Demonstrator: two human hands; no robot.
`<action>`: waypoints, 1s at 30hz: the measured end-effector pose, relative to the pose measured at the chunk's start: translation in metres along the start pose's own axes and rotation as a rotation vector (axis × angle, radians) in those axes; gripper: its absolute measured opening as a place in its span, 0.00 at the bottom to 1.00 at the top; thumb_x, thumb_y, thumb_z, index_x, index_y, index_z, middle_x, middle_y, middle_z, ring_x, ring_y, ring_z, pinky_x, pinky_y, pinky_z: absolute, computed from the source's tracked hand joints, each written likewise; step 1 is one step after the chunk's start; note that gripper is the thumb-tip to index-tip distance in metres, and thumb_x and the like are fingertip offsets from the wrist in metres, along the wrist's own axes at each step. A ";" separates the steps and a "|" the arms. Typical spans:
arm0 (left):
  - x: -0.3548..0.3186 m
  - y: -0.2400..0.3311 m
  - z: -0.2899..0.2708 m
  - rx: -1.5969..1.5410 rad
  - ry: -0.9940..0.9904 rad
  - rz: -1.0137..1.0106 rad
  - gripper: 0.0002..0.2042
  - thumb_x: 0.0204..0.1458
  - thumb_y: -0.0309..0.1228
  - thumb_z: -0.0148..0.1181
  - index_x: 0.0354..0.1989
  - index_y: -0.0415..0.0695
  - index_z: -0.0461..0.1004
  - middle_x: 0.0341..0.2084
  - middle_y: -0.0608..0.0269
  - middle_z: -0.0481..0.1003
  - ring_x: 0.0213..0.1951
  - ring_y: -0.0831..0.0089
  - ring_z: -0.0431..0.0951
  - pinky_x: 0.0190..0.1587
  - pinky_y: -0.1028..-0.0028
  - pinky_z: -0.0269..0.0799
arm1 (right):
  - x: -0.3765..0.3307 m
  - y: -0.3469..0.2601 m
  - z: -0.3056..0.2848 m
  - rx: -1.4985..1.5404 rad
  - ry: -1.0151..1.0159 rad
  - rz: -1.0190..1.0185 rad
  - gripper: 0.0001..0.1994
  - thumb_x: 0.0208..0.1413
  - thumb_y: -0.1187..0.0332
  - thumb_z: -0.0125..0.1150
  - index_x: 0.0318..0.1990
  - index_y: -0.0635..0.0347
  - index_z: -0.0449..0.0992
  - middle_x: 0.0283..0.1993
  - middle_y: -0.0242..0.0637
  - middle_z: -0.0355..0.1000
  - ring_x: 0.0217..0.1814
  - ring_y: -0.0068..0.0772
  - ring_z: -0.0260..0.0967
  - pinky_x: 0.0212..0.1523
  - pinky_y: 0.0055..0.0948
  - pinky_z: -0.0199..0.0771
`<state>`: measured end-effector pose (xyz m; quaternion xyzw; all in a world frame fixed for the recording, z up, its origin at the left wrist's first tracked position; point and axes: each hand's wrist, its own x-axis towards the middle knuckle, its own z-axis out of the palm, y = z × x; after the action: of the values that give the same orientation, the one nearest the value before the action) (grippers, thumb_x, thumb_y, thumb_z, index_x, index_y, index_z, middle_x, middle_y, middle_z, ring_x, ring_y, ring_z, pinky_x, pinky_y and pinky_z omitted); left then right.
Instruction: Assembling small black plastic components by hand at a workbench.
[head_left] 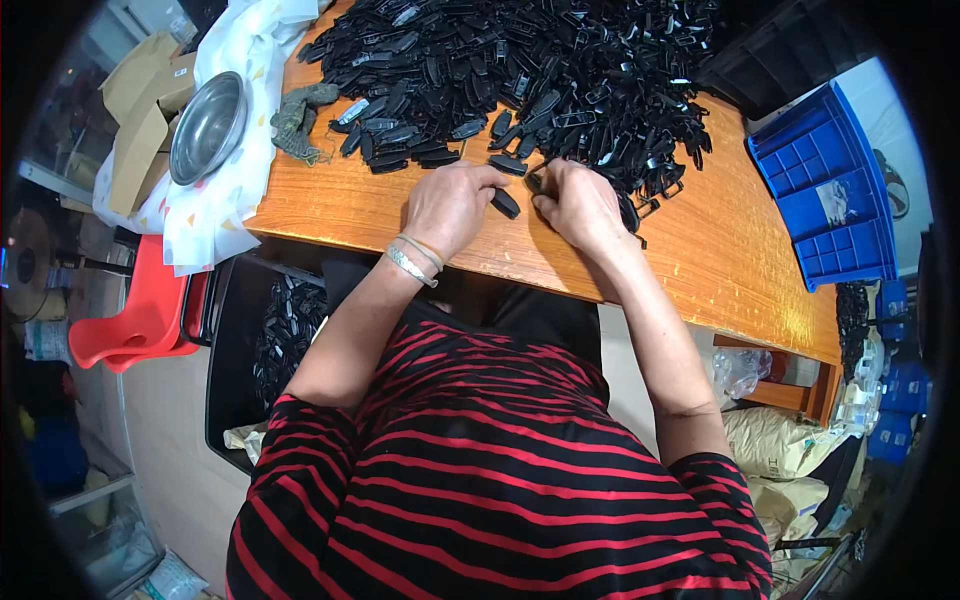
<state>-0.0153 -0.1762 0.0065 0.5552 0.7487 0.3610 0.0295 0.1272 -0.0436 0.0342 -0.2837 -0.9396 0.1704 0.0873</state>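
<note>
Both my hands rest near the front edge of a wooden table (370,215). My left hand (447,208) is closed, thumb and fingers pinching a small black oblong plastic part (506,204). To its right, my right hand (582,207) is closed too, its fingertips on a dark piece (535,183) that is mostly hidden. Just beyond the gap between the hands lies another black plastic part (508,164). Past it spreads a big heap of similar black parts (480,75), some like solid covers, others like open frames.
A crumpled grey-green glove (300,122) lies left of the heap. Further left are a metal bowl (209,128) and an opened cardboard box (140,130). At right stands a blue plastic crate (830,190); a black crate (790,60) sits behind. Below left is a black bin (232,350).
</note>
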 end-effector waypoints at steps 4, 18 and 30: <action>0.000 0.011 0.000 0.027 0.003 -0.171 0.09 0.49 0.34 0.64 0.35 0.43 0.75 0.23 0.59 0.77 0.28 0.56 0.78 0.31 0.60 0.72 | -0.012 0.005 0.004 0.405 0.118 0.081 0.20 0.51 0.73 0.64 0.52 0.62 0.69 0.29 0.37 0.71 0.30 0.28 0.70 0.32 0.29 0.71; 0.000 0.023 0.029 -0.081 0.012 -0.162 0.15 0.45 0.29 0.67 0.42 0.40 0.74 0.31 0.54 0.79 0.32 0.61 0.80 0.36 0.64 0.74 | -0.034 0.014 0.035 1.036 0.324 0.178 0.09 0.55 0.77 0.63 0.34 0.62 0.66 0.28 0.33 0.73 0.28 0.19 0.72 0.27 0.17 0.70; -0.019 0.029 0.013 -1.401 -0.077 -0.546 0.16 0.54 0.25 0.61 0.51 0.37 0.73 0.33 0.69 0.75 0.31 0.84 0.73 0.32 0.85 0.67 | -0.048 -0.027 0.021 1.079 0.295 0.142 0.11 0.56 0.77 0.62 0.46 0.67 0.75 0.34 0.32 0.77 0.33 0.16 0.72 0.35 0.16 0.73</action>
<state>0.0209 -0.1824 0.0070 0.2136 0.4534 0.7129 0.4905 0.1475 -0.0972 0.0216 -0.2819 -0.6758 0.5909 0.3388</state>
